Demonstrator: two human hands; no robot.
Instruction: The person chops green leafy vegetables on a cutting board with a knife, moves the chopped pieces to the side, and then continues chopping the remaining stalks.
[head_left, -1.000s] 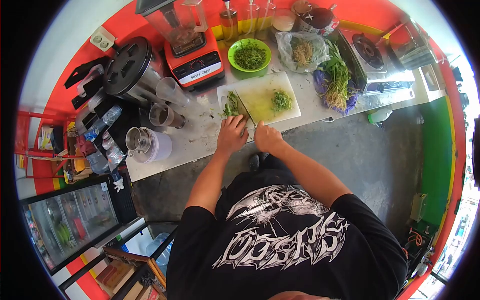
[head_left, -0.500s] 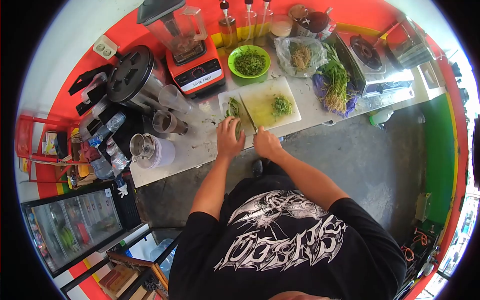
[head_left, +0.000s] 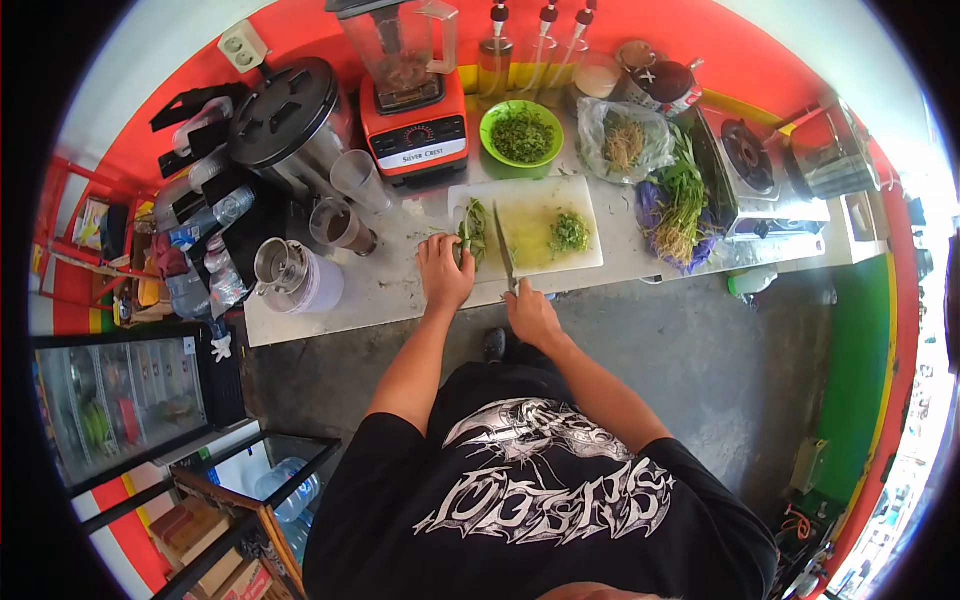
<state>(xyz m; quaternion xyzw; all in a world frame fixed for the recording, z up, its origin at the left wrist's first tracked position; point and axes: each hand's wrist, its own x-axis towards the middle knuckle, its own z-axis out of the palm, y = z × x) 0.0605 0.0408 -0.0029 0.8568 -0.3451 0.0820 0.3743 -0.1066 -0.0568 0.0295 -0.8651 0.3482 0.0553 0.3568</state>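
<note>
A white cutting board [head_left: 590, 200] lies on the counter in front of me. My left hand [head_left: 445, 275] is at the board's left edge, its fingers bent around a small bunch of leafy greens [head_left: 476, 222]. The lower part of that bunch is hidden by the hand. My right hand [head_left: 533, 314] is closed on the handle of a knife [head_left: 503, 238]. The blade points away from me over the board, just right of the bunch. A small pile of chopped greens [head_left: 569, 232] rests on the right half of the board.
Behind the board stand a green bowl [head_left: 556, 138] of chopped greens and a red blender [head_left: 415, 130]. To the right are a plastic bag [head_left: 598, 130] with roots, uncut greens [head_left: 682, 195] and a stove [head_left: 745, 160]. Plastic cups [head_left: 342, 228] and a jug [head_left: 305, 285] stand left.
My view has shifted, so the counter sits differently in the frame. The knife blade has moved slightly away from the bunch and turned more upright in view. Both hands keep their holds.
</note>
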